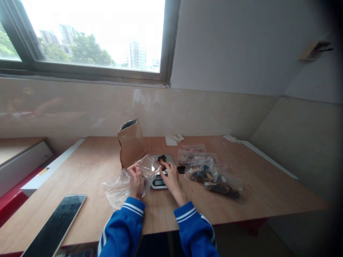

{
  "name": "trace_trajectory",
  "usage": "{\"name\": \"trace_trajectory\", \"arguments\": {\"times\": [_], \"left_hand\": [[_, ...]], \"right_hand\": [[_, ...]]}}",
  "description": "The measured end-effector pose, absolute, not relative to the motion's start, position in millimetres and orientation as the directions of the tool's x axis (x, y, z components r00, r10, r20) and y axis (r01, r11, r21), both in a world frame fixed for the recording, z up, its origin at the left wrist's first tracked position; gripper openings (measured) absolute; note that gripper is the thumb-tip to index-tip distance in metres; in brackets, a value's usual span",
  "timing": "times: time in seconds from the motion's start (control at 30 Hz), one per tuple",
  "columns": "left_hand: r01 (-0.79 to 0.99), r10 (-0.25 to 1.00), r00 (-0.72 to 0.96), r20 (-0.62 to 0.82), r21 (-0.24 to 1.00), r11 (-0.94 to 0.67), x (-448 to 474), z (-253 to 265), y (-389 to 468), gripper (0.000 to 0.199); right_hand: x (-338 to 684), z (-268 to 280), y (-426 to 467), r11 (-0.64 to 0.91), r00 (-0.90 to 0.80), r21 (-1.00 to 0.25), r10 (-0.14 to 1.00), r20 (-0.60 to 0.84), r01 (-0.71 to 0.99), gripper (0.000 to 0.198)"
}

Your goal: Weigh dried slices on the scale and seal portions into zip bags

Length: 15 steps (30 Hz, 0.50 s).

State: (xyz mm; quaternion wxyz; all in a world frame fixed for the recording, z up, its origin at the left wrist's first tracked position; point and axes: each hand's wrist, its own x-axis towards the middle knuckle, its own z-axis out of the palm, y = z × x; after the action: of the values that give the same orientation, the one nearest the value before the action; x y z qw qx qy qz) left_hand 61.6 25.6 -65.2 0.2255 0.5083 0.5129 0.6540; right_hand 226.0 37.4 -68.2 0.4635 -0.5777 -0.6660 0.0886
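My left hand (136,182) is closed on a clear zip bag (147,163), whose mouth gapes toward the scale. My right hand (170,176) reaches over the small kitchen scale (160,184), fingers bent around a dark, wrinkled dried piece (162,158) on its plate. The thumb lies close to the bag's edge; whether it touches is hard to tell. Below my left hand, a crumpled clear plastic bag (116,189) spreads on the table. Another dark piece (181,169) lies right of the scale.
A brown paper bag (131,144) stands open behind my left hand. Several filled zip bags (200,171) lie to the right on the wooden table (107,153). A large phone or tablet (55,225) rests at front left. White paper (170,141) lies near the wall.
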Motion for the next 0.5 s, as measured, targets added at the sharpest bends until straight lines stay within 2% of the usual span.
{"name": "trace_trajectory", "arguments": {"times": [0.23, 0.5], "left_hand": [[0.219, 0.825, -0.392, 0.408, 0.912, -0.347, 62.5, -62.4, 23.9, 0.032], [0.206, 0.830, -0.388, 0.401, 0.915, -0.346, 62.2, -61.8, 23.9, 0.036]], "right_hand": [[241.3, -63.3, 31.7, 0.419, 0.068, -0.734, 0.844, 0.532, 0.535, 0.029], [235.3, -36.7, 31.4, 0.413, 0.238, -0.841, 0.829, 0.506, 0.348, 0.025]]}}
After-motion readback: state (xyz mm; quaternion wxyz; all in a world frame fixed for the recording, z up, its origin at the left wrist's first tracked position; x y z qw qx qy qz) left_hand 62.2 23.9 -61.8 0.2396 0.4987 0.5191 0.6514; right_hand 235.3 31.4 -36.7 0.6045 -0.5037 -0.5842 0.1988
